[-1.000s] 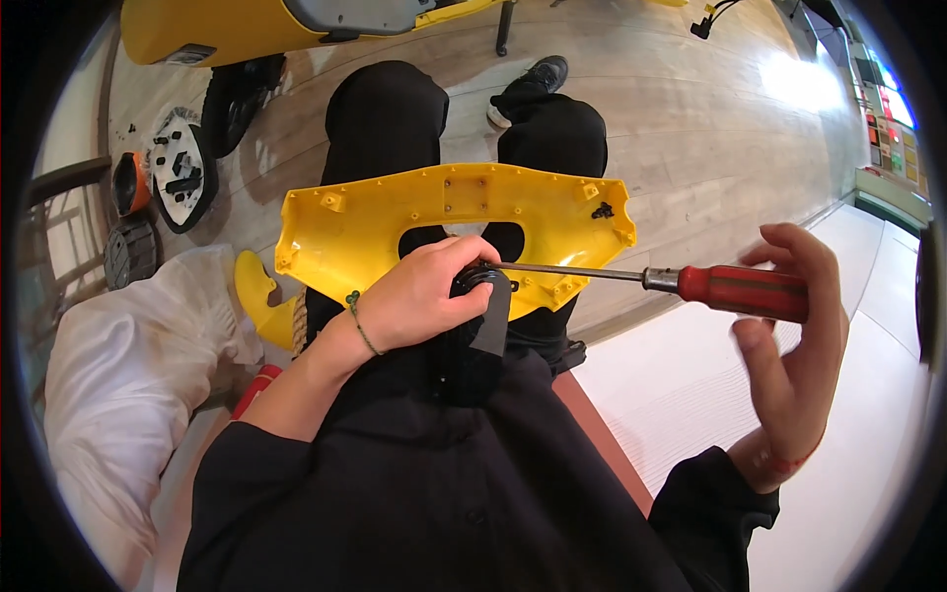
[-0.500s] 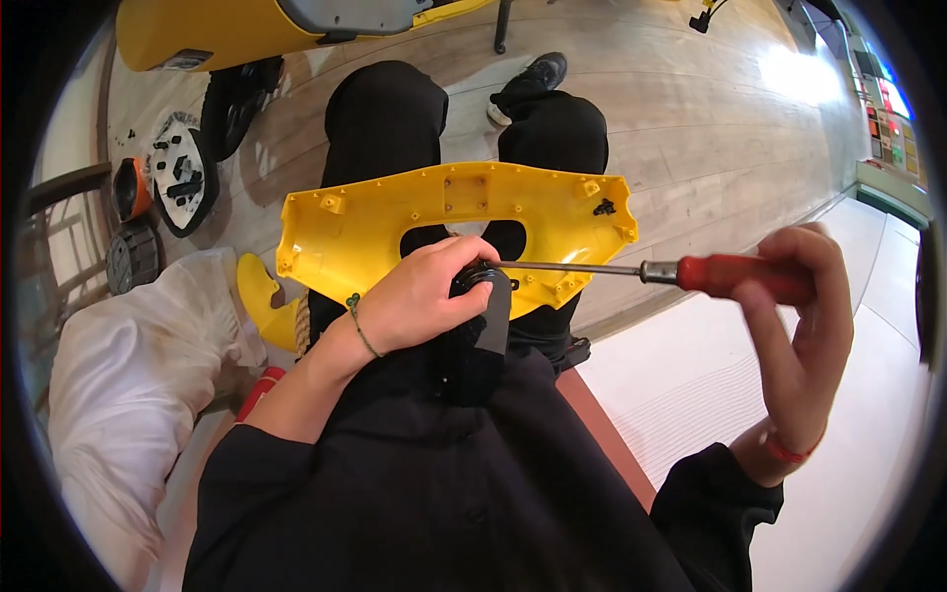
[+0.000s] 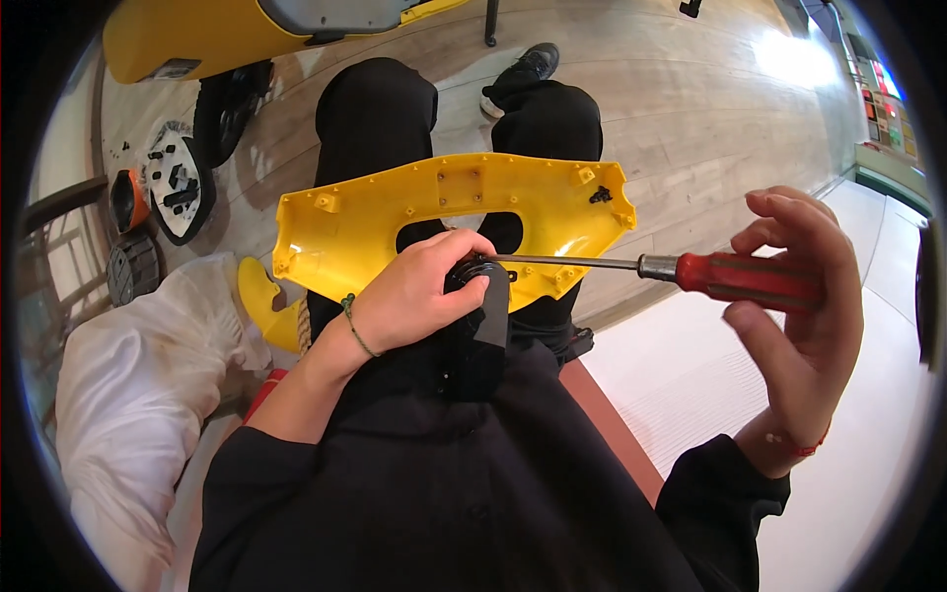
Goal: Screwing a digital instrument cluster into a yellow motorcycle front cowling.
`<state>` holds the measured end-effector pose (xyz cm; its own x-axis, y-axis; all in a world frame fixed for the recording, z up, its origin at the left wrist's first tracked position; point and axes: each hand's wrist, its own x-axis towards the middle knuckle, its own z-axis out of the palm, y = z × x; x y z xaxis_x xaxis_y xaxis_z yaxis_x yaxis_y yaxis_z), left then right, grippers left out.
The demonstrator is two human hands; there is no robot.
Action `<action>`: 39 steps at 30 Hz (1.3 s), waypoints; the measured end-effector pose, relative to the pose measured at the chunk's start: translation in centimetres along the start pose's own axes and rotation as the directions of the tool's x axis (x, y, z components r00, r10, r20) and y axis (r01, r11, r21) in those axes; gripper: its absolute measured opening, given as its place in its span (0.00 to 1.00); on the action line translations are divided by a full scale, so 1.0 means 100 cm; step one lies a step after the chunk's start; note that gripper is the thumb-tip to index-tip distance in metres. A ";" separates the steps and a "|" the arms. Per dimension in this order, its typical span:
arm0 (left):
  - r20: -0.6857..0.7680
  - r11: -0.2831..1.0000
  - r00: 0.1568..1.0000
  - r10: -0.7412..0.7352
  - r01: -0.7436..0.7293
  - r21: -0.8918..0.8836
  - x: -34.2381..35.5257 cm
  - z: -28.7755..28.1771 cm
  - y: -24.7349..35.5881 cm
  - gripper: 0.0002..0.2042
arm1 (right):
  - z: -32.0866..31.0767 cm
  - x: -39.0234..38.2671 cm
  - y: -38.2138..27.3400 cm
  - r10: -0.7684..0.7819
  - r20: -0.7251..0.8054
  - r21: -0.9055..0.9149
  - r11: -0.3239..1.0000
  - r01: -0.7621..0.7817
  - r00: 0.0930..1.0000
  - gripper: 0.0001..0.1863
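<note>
My left hand (image 3: 414, 296) is closed round a black plastic part (image 3: 491, 321) with a flat grey-black face, held close to my waist. A screwdriver (image 3: 735, 278) with a red handle lies level, its shaft tip reaching the part beside my left fingertips. At the handle's end is my right hand (image 3: 814, 326), its palm behind the handle and its fingers and thumb loosely round it, partly lifted. A curved yellow plastic shell (image 3: 345, 232) with an oval opening rests across my thighs. Several small black screws (image 3: 601, 195) sit at its right end.
On the floor at left lie a white-and-black panel (image 3: 178, 187), an orange-and-black piece (image 3: 128, 200) and a dark round piece (image 3: 133, 266). White cloth (image 3: 138, 395) drapes beside me. A large yellow body (image 3: 207, 39) stands far left; a white ridged surface (image 3: 651, 405) is at right.
My right fingers have loosened and spread from the screwdriver handle, and the hand has shifted slightly to the right. My left hand keeps its hold on the black part.
</note>
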<state>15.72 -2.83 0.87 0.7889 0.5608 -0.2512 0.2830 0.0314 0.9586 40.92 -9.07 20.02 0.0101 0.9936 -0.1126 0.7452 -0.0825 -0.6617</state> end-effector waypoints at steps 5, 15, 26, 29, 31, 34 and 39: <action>0.034 0.999 0.998 -0.044 0.044 0.003 -0.001 0.000 0.003 0.13 | 0.030 0.005 0.001 0.180 -0.169 0.378 0.920 -0.105 0.969 0.29; 0.004 0.998 0.999 0.052 -0.053 0.017 -0.001 0.006 0.013 0.13 | 0.016 0.001 0.003 0.151 -0.415 0.824 0.481 0.301 0.897 0.07; -0.013 1.000 1.000 0.024 -0.024 0.006 -0.011 0.013 0.042 0.21 | 0.113 -0.007 0.021 0.267 0.165 0.127 0.949 -0.289 0.950 0.09; -0.046 0.999 0.998 0.035 -0.034 0.020 -0.013 0.015 0.046 0.21 | 0.118 -0.009 0.026 0.312 0.184 0.229 0.909 -0.349 0.932 0.10; -0.060 0.999 0.997 0.042 -0.040 0.030 -0.012 0.017 0.048 0.21 | 0.119 -0.010 0.028 0.371 0.228 0.296 0.854 -0.427 0.900 0.12; -0.018 0.998 1.000 0.019 -0.017 0.061 -0.012 0.015 0.055 0.19 | 0.120 -0.011 0.028 0.387 0.258 0.328 0.827 -0.457 0.885 0.11; 0.031 0.998 0.997 -0.064 0.063 0.019 -0.011 0.017 0.060 0.20 | 0.123 -0.014 0.028 0.414 0.239 0.408 0.778 -0.478 0.878 0.09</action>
<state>17.46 -4.67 6.68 0.7860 0.5315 -0.3158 0.3423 0.0512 0.9382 34.78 -11.66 9.23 0.1585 0.8199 -0.5502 0.3030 -0.5707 -0.7632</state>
